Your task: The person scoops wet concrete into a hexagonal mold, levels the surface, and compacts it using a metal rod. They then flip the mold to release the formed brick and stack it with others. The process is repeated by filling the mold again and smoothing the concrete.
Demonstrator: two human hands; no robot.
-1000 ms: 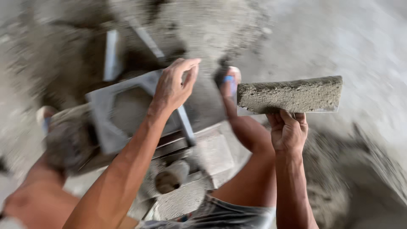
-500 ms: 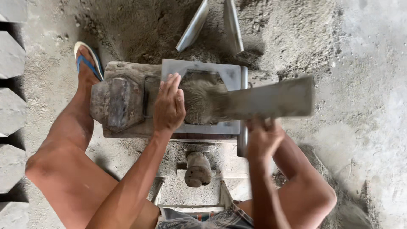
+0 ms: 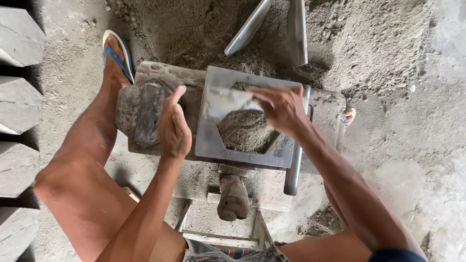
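Grey metal, the mould frame (image 3: 213, 140) sits at the centre of the frame, part-filled with damp sand-cement mix (image 3: 242, 131). The right hand (image 3: 281, 109) reaches over it, fingers bent around a flat pale scoop (image 3: 225, 102). The left hand (image 3: 174, 127) rests flat, fingers together, beside the mould's left wall on the caked lid (image 3: 145, 114).
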